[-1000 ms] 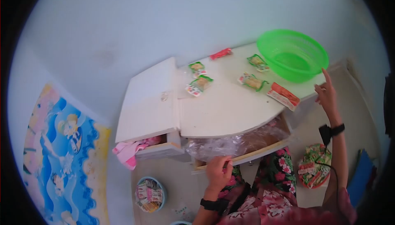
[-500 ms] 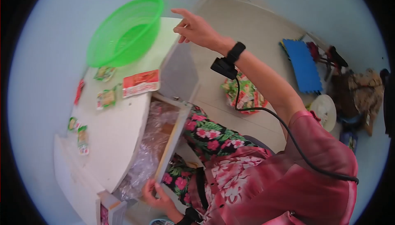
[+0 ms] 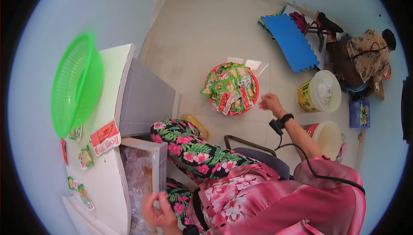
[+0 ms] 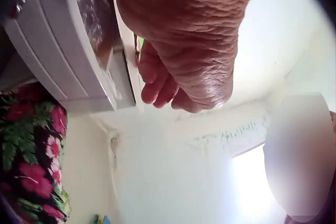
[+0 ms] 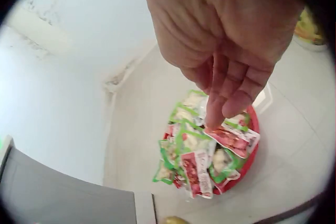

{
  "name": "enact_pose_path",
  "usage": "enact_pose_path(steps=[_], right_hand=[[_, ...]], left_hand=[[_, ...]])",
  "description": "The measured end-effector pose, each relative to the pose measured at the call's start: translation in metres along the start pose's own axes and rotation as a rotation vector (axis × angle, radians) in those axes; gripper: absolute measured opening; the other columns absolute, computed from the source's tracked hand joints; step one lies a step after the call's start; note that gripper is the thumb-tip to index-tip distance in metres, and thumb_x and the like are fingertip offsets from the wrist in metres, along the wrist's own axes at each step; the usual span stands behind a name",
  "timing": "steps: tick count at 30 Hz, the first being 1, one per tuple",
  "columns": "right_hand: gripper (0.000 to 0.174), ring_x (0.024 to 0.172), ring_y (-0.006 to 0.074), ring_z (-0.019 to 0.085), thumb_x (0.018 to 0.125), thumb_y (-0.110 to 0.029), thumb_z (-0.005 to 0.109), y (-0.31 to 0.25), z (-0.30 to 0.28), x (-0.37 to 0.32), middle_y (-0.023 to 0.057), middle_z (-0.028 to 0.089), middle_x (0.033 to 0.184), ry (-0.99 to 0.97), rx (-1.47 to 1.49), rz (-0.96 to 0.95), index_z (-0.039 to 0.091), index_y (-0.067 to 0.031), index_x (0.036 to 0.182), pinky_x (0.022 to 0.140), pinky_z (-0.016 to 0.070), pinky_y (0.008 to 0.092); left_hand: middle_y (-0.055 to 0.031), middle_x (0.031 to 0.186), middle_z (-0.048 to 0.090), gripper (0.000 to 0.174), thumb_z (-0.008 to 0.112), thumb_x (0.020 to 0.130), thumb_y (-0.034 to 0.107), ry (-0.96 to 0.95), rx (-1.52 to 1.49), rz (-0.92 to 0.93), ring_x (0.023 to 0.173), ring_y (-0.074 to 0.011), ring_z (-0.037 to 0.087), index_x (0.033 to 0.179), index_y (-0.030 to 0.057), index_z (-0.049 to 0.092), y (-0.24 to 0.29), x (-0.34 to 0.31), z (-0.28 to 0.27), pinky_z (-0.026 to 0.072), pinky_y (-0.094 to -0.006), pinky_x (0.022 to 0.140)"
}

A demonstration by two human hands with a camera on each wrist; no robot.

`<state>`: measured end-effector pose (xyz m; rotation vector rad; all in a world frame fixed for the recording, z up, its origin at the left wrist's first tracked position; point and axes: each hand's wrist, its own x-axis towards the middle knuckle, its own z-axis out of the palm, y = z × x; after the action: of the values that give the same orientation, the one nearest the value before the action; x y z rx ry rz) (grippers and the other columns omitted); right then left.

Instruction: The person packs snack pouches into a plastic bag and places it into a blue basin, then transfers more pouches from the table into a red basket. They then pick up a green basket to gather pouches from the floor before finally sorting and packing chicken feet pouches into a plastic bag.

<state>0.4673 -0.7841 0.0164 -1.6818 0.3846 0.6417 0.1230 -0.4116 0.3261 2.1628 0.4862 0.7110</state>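
Note:
My right hand [image 3: 271, 103] hangs in the air just right of a red basket [image 3: 257, 88] on the floor, its fingers loosely bent and holding nothing. Green and red snack packets [image 3: 230, 84] heap up in that basket; in the right wrist view the fingertips overlap the packets. By the pulled-out drawer [image 3: 160, 166] my left hand [image 3: 159, 211] is loosely curled and empty. Clear plastic [image 3: 137, 170] fills the drawer. On the white desk [image 3: 109, 179] stand a green basket [image 3: 77, 84], a red packet [image 3: 105, 138] and several smaller green packets [image 3: 85, 157].
Two buckets, one yellow-labelled [image 3: 306, 95] and one red-labelled [image 3: 329, 138], stand right of my right hand. Behind are blue foam mats [image 3: 288, 41], a small blue basket [image 3: 359, 114] and a cloth-draped seat [image 3: 365, 56]. A dark chair [image 3: 269, 164] is under me.
My right hand has left the green basket's side and moved right and down to the red basket. The view has swung right. My left hand has stayed by the drawer.

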Motion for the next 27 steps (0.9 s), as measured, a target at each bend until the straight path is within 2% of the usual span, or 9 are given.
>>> enact_pose_path(steps=[6,8,12,15,18,20,22,23,27], right_hand=[[0.016,0.074,0.0216,0.073,0.098,-0.012,0.056,0.066,-0.003,-0.025,0.0127,0.071,0.09,-0.128,-0.062,0.268,0.059,-0.0021,0.11,0.064,0.0586,0.0326],[0.02,0.078,0.0186,0.072,0.099,-0.014,0.057,0.065,0.003,-0.04,0.0108,0.071,0.094,-0.26,-0.027,0.17,0.06,-0.0015,0.114,0.068,0.0586,0.0303],[0.02,0.085,0.0171,0.071,0.101,-0.013,0.058,0.037,0.037,-0.059,0.0101,0.071,0.098,-0.383,0.072,0.06,0.061,-0.0006,0.117,0.076,0.0587,0.0294],[0.018,0.09,0.014,0.069,0.101,-0.012,0.062,-0.038,0.079,-0.085,0.0076,0.07,0.099,-0.69,0.225,-0.098,0.066,-0.0023,0.115,0.081,0.0578,0.0296],[0.022,0.095,0.0142,0.067,0.1,-0.014,0.064,-0.158,0.129,-0.136,0.0054,0.069,0.107,-1.053,0.258,-0.383,0.067,-0.0029,0.119,0.083,0.0555,0.0303],[0.018,0.095,0.0279,0.065,0.101,-0.014,0.059,-0.222,0.169,-0.171,0.0126,0.068,0.105,-1.282,0.35,-0.844,0.067,-0.001,0.111,0.083,0.0513,0.0374],[0.017,0.084,0.0337,0.064,0.099,-0.018,0.058,-0.258,0.216,-0.223,0.0138,0.065,0.091,-1.322,0.528,-1.183,0.064,-0.0027,0.101,0.076,0.052,0.0429],[0.018,0.082,0.0288,0.065,0.096,-0.019,0.063,-0.268,0.237,-0.242,0.0133,0.065,0.091,-1.342,0.366,-1.441,0.064,-0.0017,0.099,0.074,0.0515,0.0416],[0.018,0.081,0.0277,0.065,0.095,-0.019,0.064,-0.272,0.295,-0.315,0.0136,0.066,0.09,-1.708,0.379,-1.506,0.065,-0.0015,0.099,0.073,0.0512,0.041]], left_hand=[[-0.0131,0.081,0.066,0.016,0.065,0.087,-0.007,-0.321,0.041,0.06,0.069,-0.0197,0.063,0.102,-0.0034,0.065,0.032,0.105,0.058,0.0487,-0.0297,0.064],[-0.0116,0.075,0.067,0.017,0.067,0.082,-0.009,-0.382,0.073,0.116,0.065,-0.0198,0.062,0.098,-0.0012,0.066,0.037,0.133,0.058,0.0472,-0.03,0.061],[-0.0098,0.088,0.061,0.014,0.062,0.091,-0.007,-0.494,0.083,0.089,0.071,-0.0167,0.062,0.104,-0.0037,0.063,0.039,0.187,0.031,0.0505,-0.0266,0.065],[-0.0111,0.082,0.063,0.016,0.064,0.087,-0.007,-0.494,0.145,0.033,0.067,-0.0184,0.062,0.102,-0.0037,0.064,0.071,0.232,0.037,0.0486,-0.029,0.061],[-0.0091,0.085,0.061,0.013,0.061,0.094,0.0,-0.398,-0.01,-0.199,0.074,-0.0157,0.064,0.106,-0.003,0.063,0.085,0.248,0.059,0.0534,-0.0272,0.063],[-0.0087,0.086,0.063,0.013,0.061,0.095,0.004,-0.321,-0.204,-0.328,0.074,-0.0142,0.065,0.107,-0.0017,0.064,0.074,0.246,0.089,0.0548,-0.0271,0.064],[-0.0088,0.086,0.066,0.014,0.062,0.096,0.006,-0.294,-0.48,-0.434,0.072,-0.0135,0.066,0.108,-0.0009,0.065,0.04,0.231,0.127,0.055,-0.0271,0.064],[-0.009,0.086,0.068,0.014,0.062,0.096,0.006,-0.301,-0.616,-0.495,0.071,-0.0134,0.066,0.109,-0.0006,0.065,0.022,0.219,0.147,0.0547,-0.0269,0.063],[-0.0087,0.086,0.072,0.016,0.063,0.096,0.008,-0.354,-0.604,-0.619,0.068,-0.013,0.066,0.11,0.0004,0.065,-0.028,0.16,0.203,0.0499,-0.023,0.062]])
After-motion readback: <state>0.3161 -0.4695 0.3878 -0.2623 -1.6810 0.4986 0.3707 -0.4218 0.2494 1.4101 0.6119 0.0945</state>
